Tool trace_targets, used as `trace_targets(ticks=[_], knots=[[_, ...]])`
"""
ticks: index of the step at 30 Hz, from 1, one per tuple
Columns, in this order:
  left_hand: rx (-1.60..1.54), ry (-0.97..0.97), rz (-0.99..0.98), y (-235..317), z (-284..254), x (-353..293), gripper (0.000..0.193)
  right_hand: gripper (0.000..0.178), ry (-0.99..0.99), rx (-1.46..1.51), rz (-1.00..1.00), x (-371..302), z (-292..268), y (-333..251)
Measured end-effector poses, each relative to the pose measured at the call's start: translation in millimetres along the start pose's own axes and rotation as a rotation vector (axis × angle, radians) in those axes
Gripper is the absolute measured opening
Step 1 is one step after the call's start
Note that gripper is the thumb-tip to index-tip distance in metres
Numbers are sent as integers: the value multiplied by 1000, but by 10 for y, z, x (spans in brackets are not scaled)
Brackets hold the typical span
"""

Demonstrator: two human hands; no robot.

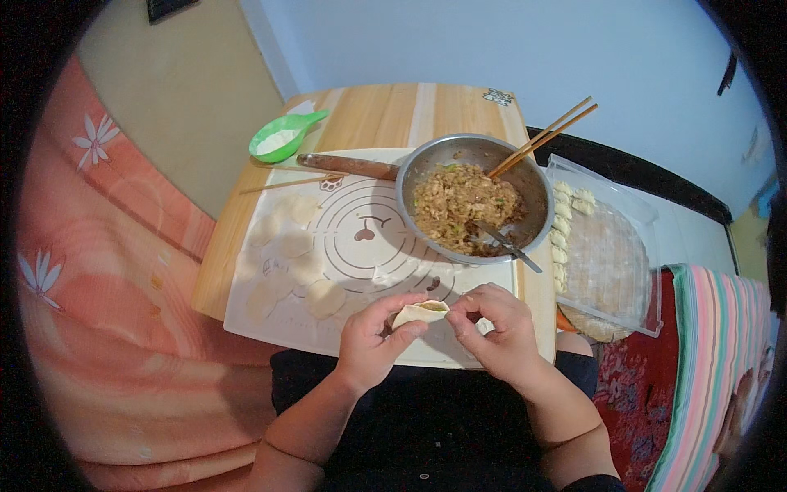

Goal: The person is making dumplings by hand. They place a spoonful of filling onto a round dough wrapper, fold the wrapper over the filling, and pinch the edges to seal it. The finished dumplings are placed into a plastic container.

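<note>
Head view | dumpling [419, 315] over near part of mat [434, 351], filling [436, 306] showing; left hand [370, 339] grips its left side, right hand [502, 332] pinches its right corner | judged light, soft, tear-prone: hold lightly at the ends | mat on wooden worktop [369, 115], metal bowl [538, 205] behind; pale-blue wall [492, 41] beyond.

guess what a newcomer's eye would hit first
Probably the steel bowl of chunky filling at the white mat's right, with chopsticks leaning out. Next comes the partly folded dumpling between the left hand and right hand, then shaped dumplings in the clear tray at right.
</note>
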State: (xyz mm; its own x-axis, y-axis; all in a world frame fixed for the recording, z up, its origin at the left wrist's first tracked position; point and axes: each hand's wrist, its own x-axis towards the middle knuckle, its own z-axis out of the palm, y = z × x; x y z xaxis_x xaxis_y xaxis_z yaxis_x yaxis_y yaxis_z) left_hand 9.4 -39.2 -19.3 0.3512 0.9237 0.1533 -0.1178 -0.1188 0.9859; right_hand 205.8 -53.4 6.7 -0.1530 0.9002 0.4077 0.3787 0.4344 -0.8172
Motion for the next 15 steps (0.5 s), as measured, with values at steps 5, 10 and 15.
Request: trace_targets(ticks=[5,10,15], knots=[[47,1,28,-23,-7,-8,37,16,47,-191,-145,12,-20,11],[109,10,-10,-4,-11,-9,36,21,23,-69,-159,51,-65,-7],[167,-16,103,-48,1,3,36,16,10,-29,-132,33,-60,11]])
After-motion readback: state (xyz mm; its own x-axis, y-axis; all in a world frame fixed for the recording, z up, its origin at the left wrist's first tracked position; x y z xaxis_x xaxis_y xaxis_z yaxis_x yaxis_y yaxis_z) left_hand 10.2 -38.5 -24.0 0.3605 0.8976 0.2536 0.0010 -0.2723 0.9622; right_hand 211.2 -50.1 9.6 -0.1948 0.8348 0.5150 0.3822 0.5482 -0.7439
